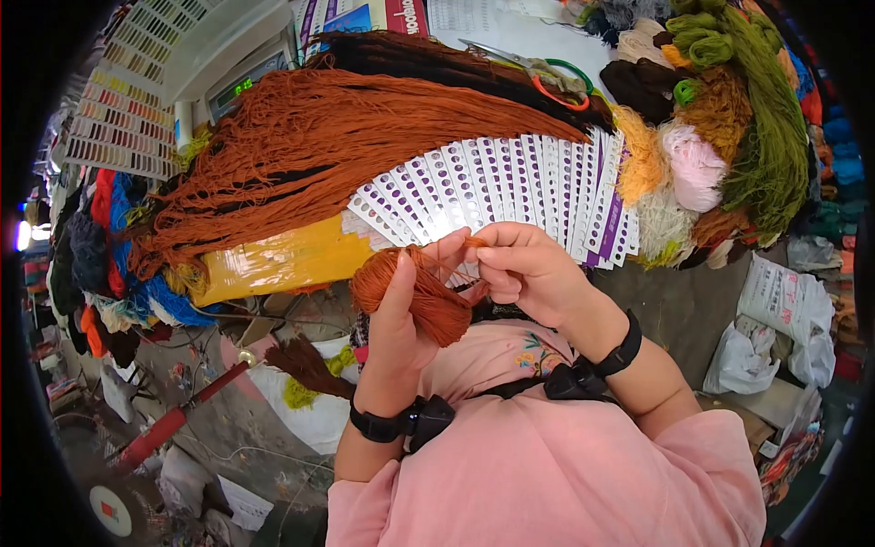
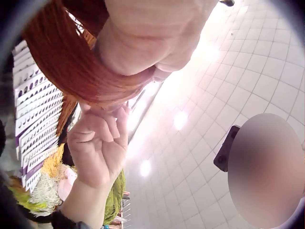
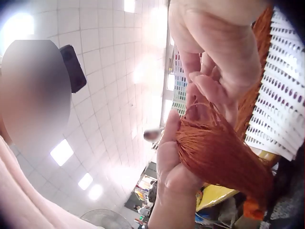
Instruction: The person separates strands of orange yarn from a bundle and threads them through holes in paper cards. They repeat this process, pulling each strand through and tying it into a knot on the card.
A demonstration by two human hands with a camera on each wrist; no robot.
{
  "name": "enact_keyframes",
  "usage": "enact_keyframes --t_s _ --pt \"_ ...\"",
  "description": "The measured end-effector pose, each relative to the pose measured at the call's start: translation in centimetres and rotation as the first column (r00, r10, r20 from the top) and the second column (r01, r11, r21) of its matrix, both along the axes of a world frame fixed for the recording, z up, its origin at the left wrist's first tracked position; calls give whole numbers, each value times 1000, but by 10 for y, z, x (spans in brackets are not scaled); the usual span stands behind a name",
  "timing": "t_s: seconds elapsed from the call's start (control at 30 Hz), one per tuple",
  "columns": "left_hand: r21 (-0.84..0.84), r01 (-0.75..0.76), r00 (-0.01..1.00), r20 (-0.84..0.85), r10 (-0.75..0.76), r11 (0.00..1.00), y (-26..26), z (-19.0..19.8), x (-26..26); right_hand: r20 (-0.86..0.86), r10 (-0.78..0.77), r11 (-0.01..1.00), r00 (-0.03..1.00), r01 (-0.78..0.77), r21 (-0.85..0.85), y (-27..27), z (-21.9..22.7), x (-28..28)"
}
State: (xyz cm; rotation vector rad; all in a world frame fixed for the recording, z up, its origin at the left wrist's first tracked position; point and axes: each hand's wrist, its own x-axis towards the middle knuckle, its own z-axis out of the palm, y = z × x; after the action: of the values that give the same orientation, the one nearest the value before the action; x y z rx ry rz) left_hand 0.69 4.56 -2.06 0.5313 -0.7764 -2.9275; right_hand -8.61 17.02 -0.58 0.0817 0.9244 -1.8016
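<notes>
A bundled skein of rust-orange thread (image 1: pixel 437 310) lies across my left hand (image 1: pixel 398 319), whose fingers wrap behind it while the thumb stands up along its side. My right hand (image 1: pixel 529 264) is at the skein's upper end, pinching a few strands between thumb and forefinger. Seen from the right wrist, the skein (image 3: pixel 214 152) is gathered at that end and fans out toward its far end. Both hands are close together above the lap, in front of the table edge. The left hand's fingertips are partly hidden behind the thread.
Long rust-orange thread hanks (image 1: pixel 301 128) cover the table. Beside them spread fanned white cards (image 1: pixel 492 182) with purple dots. Scissors (image 1: pixel 519 62) with red and green handles lie behind, near a scale (image 1: pixel 241 87). Coloured yarn bundles (image 1: pixel 693 164) pile at right; a yellow packet (image 1: pixel 283 260) lies at front left.
</notes>
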Motion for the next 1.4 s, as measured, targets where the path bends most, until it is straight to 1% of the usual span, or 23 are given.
enact_keyframes --t_s 0.03,0.07,0.13,0.23,0.27,0.33,0.43,0.53,0.63,0.67,0.73,0.77,0.83,0.87,0.93,1.03,1.07,1.13,1.23,1.27,1.37,1.4 --pt "-14 5 1000 4 -5 1000 0 -1 0 -18 14 1000 1000 -14 22 -1 1 0" --pt "-30 9 1000 8 -9 1000 0 -1 0 -79 35 997 996 -29 75 -4 3 2" --pt "-47 59 998 -33 -61 997 0 0 0 -195 88 982 977 -52 179 -11 8 6" --pt "-99 127 985 -109 -138 987 -3 -6 1 -303 172 959 937 -88 270 -18 12 10" --pt "-122 149 977 -136 -165 981 -4 -8 2 -295 169 959 940 -87 271 -19 13 10" --pt "-119 90 990 -97 -102 989 -1 -3 2 -280 163 958 946 -84 273 -19 14 10" --pt "-87 40 997 -59 -46 995 1 1 1 -181 47 978 982 -9 208 -19 12 10" --pt "-83 44 996 -77 -51 996 -3 -2 3 -174 24 999 984 -16 49 -9 -1 4" --pt "-62 28 995 -93 -34 998 -3 -2 4 92 -29 994 995 38 -101 0 -1 -6" --pt "-49 18 995 -93 -22 999 -2 -1 5 47 1 1000 999 0 -23 -1 2 -5" --pt "-97 35 996 -73 -42 995 0 1 3 -36 67 988 997 -61 139 -6 10 1" --pt "-122 45 997 -64 -53 992 0 1 3 -165 99 984 981 -72 162 -10 10 6" --pt "-141 54 994 -86 -66 989 0 1 3 -410 167 974 897 -86 209 -18 11 15" --pt "-150 58 993 -95 -73 987 0 1 3 -387 166 972 907 -84 220 -17 12 15" --pt "-89 72 994 -72 -79 993 -2 1 4 -339 164 966 926 -82 244 -16 14 14" --pt "-26 51 996 -76 -53 998 -5 1 5 -227 121 972 966 -68 226 -13 13 11" --pt "-10 41 996 -84 -42 999 -5 0 5 -199 110 979 974 -71 192 -12 13 10" --pt "-24 13 996 -90 -15 1000 -5 -1 7 -142 88 990 986 -70 123 -10 13 8" --pt "-88 -35 999 -45 31 996 -2 -2 7 -90 59 986 994 -44 162 -10 15 8" --pt "-117 -51 999 -23 49 992 -1 -2 7 -78 59 989 995 -48 140 -9 13 8" --pt "-24 -48 999 12 48 999 -1 2 5 -55 63 994 997 -57 96 -7 7 8" --pt "-34 -61 998 26 62 998 0 1 5 -57 63 994 996 -57 97 -7 8 8"
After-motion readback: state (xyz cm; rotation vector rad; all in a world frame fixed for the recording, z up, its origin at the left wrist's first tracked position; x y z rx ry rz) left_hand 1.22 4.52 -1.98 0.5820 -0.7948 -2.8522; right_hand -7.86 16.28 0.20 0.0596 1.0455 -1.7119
